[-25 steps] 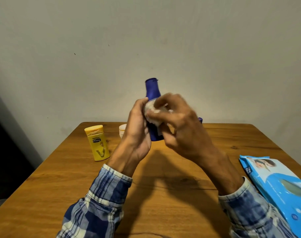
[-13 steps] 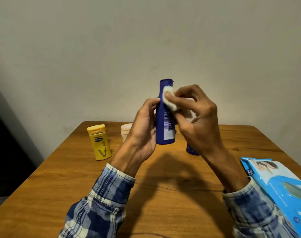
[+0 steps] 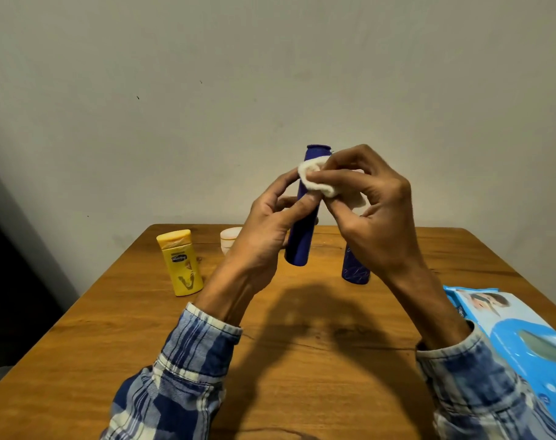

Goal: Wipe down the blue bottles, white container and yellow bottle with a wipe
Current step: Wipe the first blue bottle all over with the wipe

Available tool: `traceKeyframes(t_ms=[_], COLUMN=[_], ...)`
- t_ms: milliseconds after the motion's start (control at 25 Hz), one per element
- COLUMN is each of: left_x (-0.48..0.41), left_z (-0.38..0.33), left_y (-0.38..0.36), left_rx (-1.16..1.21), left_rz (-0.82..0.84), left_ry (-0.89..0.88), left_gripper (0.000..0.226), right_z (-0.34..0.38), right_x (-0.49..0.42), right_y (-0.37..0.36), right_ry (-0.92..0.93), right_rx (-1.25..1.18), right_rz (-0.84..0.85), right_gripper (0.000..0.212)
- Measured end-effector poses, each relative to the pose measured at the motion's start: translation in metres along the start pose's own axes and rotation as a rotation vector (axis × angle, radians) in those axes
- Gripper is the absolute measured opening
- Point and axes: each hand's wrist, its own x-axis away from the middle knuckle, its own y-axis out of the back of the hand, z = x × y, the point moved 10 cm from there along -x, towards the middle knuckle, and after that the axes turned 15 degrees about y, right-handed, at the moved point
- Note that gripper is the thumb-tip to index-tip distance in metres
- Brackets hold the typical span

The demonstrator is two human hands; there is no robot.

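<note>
A tall blue bottle (image 3: 300, 239) is held upright in the air above the table, gripped around its middle by my left hand (image 3: 264, 230). My right hand (image 3: 372, 214) pinches a crumpled white wipe (image 3: 318, 179) against the bottle's upper part, just under the cap. A second blue bottle (image 3: 354, 269) stands on the table behind my right wrist, half hidden. The yellow bottle (image 3: 182, 263) stands at the left. The white container (image 3: 229, 239) sits behind it, partly covered by my left hand.
A blue pack of wipes (image 3: 521, 338) lies at the right edge of the wooden table (image 3: 302, 360). A plain wall rises right behind the table's far edge. A dark gap lies to the left of the table.
The bottle has turned in my left hand so its label no longer shows. The wipe has stayed near the cap, rubbing the upper part; earlier it was down at the bottle's middle.
</note>
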Motion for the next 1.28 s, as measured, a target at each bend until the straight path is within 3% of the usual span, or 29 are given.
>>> traceKeyframes(t_ms=[160, 280, 400, 560, 760, 960, 1160, 1280], left_x=[0.0, -0.001, -0.001, 0.0, -0.001, 0.0, 0.0, 0.0], left_z=[0.0, -0.002, -0.004, -0.002, -0.001, -0.002, -0.007, -0.005], left_y=[-0.007, 0.002, 0.013, 0.014, 0.022, 0.007, 0.005, -0.004], left_rx=[-0.064, -0.028, 0.027, 0.017, 0.022, -0.03, 0.035, 0.001], left_rz=[0.027, -0.02, -0.093, -0.17, -0.211, -0.149, -0.072, -0.008], left_ry=[-0.026, -0.062, -0.096, -0.142, -0.16, -0.182, -0.205, -0.203], left_gripper=[0.075, 0.081, 0.082, 0.077, 0.064, 0.074, 0.078, 0.084], right_z=[-0.015, -0.008, -0.002, -0.01, 0.014, -0.005, 0.005, -0.011], right_x=[0.002, -0.001, 0.0, -0.001, 0.001, 0.0, 0.0, -0.001], right_y=[0.013, -0.002, -0.014, -0.003, -0.026, 0.012, -0.014, 0.008], right_ry=[-0.104, -0.035, 0.031, -0.052, 0.114, -0.053, 0.009, -0.098], right_rx=[0.046, 0.038, 0.054, 0.11, 0.188, 0.29, 0.046, 0.082], right_rz=[-0.07, 0.097, 0.241, 0.131, 0.337, 0.054, 0.233, 0.061], right_gripper=[0.03, 0.029, 0.027, 0.03, 0.028, 0.029, 0.027, 0.03])
